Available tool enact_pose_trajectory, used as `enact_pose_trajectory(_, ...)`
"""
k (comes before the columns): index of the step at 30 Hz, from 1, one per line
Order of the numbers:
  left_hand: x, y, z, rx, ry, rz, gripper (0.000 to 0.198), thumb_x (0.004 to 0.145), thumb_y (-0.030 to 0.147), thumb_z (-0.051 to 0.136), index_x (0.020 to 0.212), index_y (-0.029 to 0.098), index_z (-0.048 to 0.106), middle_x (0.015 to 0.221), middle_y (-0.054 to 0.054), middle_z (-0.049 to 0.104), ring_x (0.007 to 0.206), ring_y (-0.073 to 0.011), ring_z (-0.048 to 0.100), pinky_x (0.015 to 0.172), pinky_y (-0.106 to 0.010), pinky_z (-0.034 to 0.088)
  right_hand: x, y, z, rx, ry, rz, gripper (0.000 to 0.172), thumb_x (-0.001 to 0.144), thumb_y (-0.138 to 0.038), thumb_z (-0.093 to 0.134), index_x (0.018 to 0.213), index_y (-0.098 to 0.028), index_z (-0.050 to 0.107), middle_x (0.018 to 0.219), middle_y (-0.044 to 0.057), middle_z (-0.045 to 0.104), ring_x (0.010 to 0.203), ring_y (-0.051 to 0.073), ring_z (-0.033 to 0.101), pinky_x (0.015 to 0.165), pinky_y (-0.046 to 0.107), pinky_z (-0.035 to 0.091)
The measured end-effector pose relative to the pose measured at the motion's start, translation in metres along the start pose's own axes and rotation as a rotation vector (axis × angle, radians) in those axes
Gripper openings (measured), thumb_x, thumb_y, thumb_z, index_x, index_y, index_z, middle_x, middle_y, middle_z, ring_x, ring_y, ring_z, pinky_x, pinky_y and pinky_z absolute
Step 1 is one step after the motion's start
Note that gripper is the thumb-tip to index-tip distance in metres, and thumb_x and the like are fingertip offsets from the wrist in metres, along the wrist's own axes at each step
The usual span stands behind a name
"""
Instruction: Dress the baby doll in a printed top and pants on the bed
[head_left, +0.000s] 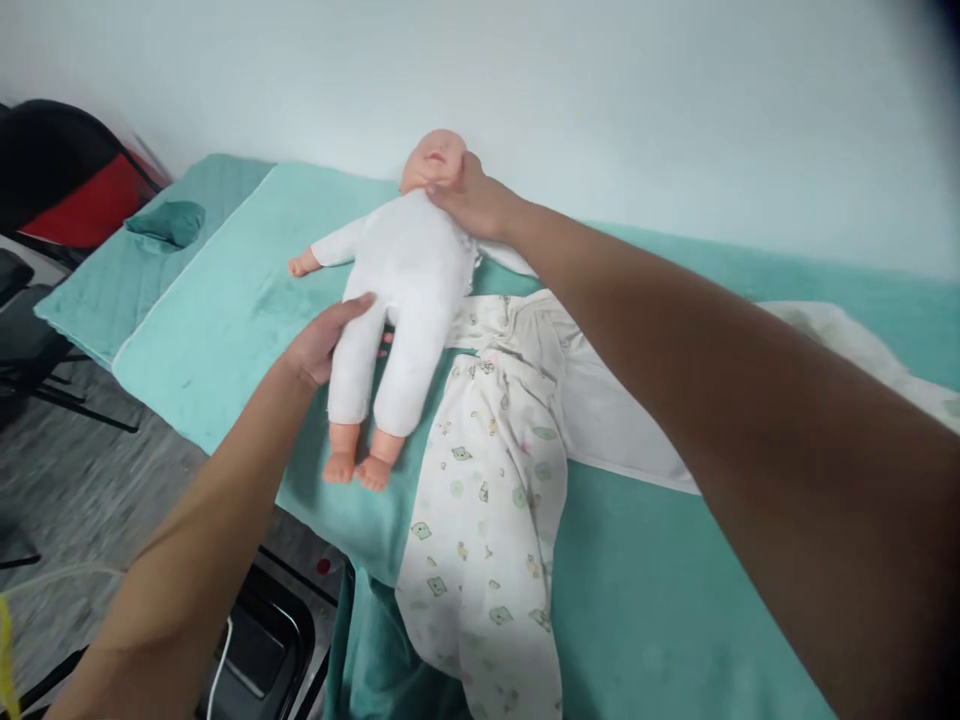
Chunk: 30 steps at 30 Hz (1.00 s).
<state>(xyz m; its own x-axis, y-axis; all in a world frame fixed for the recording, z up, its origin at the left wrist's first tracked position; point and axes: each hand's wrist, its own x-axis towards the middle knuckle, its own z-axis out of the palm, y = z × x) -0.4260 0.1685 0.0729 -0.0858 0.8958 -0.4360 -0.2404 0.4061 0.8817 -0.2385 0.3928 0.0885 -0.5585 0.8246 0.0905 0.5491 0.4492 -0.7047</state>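
Observation:
A baby doll (416, 250) with a white cloth body and pink plastic head, hands and feet is on a teal-covered bed (637, 560). My right hand (476, 200) grips it at the neck and shoulder, the thumb across the front below the chin. Lower down, my left hand (326, 335) holds the doll's thigh, thumb on top and fingers partly hidden beneath the leg. Beside the doll's legs lie white printed baby pants (491, 500), their legs hanging over the bed's near edge. My right forearm covers part of the doll's arm.
White cloth (626, 420) spreads to the right, partly under my right forearm. At the bed's left end is a face hole (166, 225). A black and red chair (79, 185) stands at the far left, and a black plastic seat (262, 640) sits below the near edge. A wall (637, 110) runs behind.

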Motion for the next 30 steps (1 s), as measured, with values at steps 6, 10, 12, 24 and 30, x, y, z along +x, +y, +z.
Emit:
enact_pose_trajectory(6,-0.011,-0.003,-0.019,0.293,0.215,0.145,0.059,0.091,0.060,0.065,0.128,0.014,0.065,0.120,-0.018,0.076,0.104,-0.0307,0.074,0.095,-0.048,0.062,-0.030,0.019,0.002,-0.003,0.059,0.070,0.081,0.104,-0.067,0.042,0.161,-0.012,0.029,0.152,0.018,0.058,0.134,0.028,0.059,0.115,0.042,0.043)
enact_pose_trajectory(10,-0.059,-0.019,0.008,0.860,0.595,0.610,0.055,0.093,0.035,0.065,0.145,0.022,0.054,0.150,-0.016,0.060,0.139,-0.0343,0.058,0.117,-0.055,0.048,-0.103,0.066,-0.031,-0.318,0.149,0.320,0.072,0.108,-0.063,0.023,0.126,-0.008,0.065,0.124,0.024,0.071,0.118,0.028,0.064,0.106,0.040,0.045)
enact_pose_trajectory(12,-0.096,-0.036,0.030,1.211,0.392,0.877,0.051,0.096,0.019,0.057,0.146,0.026,0.055,0.158,-0.013,0.054,0.150,-0.0333,0.048,0.124,-0.056,0.040,-0.144,0.088,-0.052,-0.411,0.176,0.419,0.073,0.107,-0.063,0.025,0.122,-0.005,0.067,0.120,0.028,0.071,0.118,0.031,0.064,0.104,0.043,0.046)
enact_pose_trajectory(24,-0.146,-0.114,0.125,1.714,-0.098,1.044,0.061,0.102,0.006,0.034,0.161,0.019,0.042,0.169,-0.016,0.040,0.158,-0.0350,0.039,0.127,-0.062,0.033,-0.333,-0.020,-0.031,-0.628,-0.219,0.114,0.045,0.102,-0.039,0.035,0.133,-0.019,0.062,0.139,0.020,0.068,0.123,0.036,0.067,0.101,0.051,0.051)
enact_pose_trajectory(30,-0.144,-0.107,0.131,1.711,-0.040,1.136,0.044,0.100,0.012,0.046,0.139,0.023,0.064,0.174,-0.014,0.033,0.163,-0.0381,0.026,0.129,-0.070,0.019,-0.415,-0.092,0.012,-0.474,-0.344,-0.189,0.044,0.098,-0.043,0.032,0.124,-0.036,0.068,0.132,0.003,0.073,0.115,0.033,0.070,0.091,0.050,0.057)
